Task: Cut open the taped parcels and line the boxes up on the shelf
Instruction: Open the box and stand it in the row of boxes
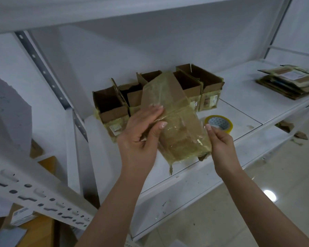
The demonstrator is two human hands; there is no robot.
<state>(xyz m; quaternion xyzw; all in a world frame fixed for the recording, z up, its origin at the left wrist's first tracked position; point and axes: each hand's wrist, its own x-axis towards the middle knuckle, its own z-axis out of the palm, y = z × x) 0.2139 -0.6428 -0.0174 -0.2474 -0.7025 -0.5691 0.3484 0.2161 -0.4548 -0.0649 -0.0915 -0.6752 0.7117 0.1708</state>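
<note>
I hold a taped cardboard parcel [175, 122] tilted above the front of the white shelf [243, 107]. My left hand [141, 132] grips its left side, thumb on the glossy tape and fingers along the upper flap. My right hand [219, 141] pinches its right edge near the lower corner. Behind the parcel, several opened boxes [112, 107] stand in a row on the shelf with their tops open, the rightmost one [209, 86] furthest back.
A roll of yellow tape [219, 123] lies on the shelf just behind my right hand. A stack of flattened parcels [289, 81] sits at the shelf's far right. A slotted metal upright [43, 198] crosses the lower left; cardboard lies below.
</note>
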